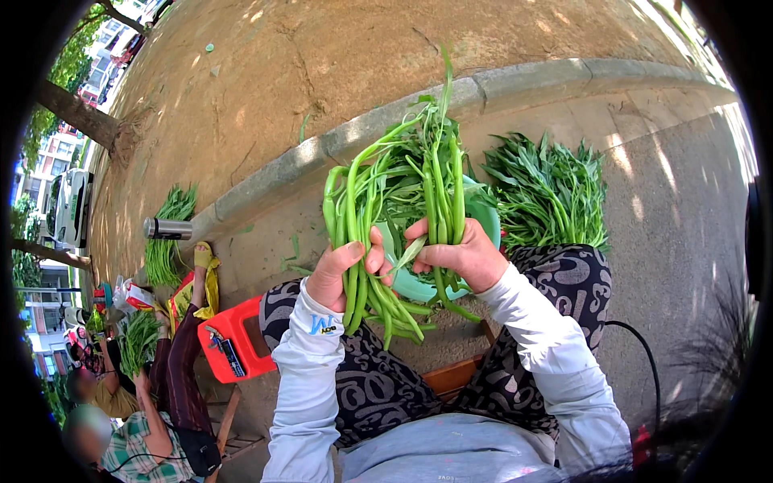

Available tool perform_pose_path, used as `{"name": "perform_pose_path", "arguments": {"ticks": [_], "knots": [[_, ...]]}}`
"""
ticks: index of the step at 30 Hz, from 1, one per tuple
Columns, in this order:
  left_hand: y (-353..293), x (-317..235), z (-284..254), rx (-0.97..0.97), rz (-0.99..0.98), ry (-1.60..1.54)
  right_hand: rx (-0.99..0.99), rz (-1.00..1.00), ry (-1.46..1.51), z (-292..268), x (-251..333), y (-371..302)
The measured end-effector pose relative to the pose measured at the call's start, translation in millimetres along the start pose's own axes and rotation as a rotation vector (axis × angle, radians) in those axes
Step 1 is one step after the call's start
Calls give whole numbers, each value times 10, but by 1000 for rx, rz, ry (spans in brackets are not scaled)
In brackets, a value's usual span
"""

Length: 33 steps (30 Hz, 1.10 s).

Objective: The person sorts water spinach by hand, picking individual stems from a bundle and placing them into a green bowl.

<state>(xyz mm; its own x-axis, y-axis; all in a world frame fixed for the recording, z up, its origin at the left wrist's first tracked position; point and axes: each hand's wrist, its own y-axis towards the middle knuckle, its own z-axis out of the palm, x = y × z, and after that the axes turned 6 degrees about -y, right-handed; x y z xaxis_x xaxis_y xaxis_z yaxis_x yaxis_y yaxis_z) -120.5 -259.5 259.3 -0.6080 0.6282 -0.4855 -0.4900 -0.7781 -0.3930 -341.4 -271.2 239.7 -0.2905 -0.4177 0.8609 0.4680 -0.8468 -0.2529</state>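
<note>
Over my lap, my left hand (pixel 346 270) is closed around one bunch of water spinach (pixel 353 205), its thick green stems hanging out below the fist. My right hand (pixel 463 253) grips a second, slimmer bunch (pixel 441 189), with a loose leaf near its thumb. The leafy tops of both bunches lean together beyond my hands. Beneath them stands a light green basin (pixel 415 288), mostly hidden by the stems and hands. To the right of the basin, a large heap of water spinach (pixel 555 189) lies on the pavement, close to my right knee.
A red plastic stool (pixel 264 366) with a small dark device (pixel 232 356) stands by my left knee. Farther left are a steel flask (pixel 169 229), more greens (pixel 165 262) and two seated people, one holding greens (pixel 138 342). A stone curb (pixel 403 111) crosses ahead.
</note>
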Motion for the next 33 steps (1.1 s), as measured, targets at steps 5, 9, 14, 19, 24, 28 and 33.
{"name": "perform_pose_path", "arguments": {"ticks": [5,9,14,19,24,28,33], "knots": [[-11,-87,-109,13,59,23,-83,2,-71,-35,75,-12],[-7,-120,-149,-38,120,55,-119,8,-124,-45,75,-10],[-27,-145,-97,-145,187,107,-177,-10,-218,11,75,-27],[-6,-144,-91,-206,250,215,-207,-31,-255,-32,41,-10],[-14,-127,-96,-256,231,213,-242,-5,-62,-58,9,22],[23,-92,-110,-233,210,141,-289,52,133,-54,51,5],[42,-100,-238,-237,253,105,-381,-36,232,-145,18,33]]}}
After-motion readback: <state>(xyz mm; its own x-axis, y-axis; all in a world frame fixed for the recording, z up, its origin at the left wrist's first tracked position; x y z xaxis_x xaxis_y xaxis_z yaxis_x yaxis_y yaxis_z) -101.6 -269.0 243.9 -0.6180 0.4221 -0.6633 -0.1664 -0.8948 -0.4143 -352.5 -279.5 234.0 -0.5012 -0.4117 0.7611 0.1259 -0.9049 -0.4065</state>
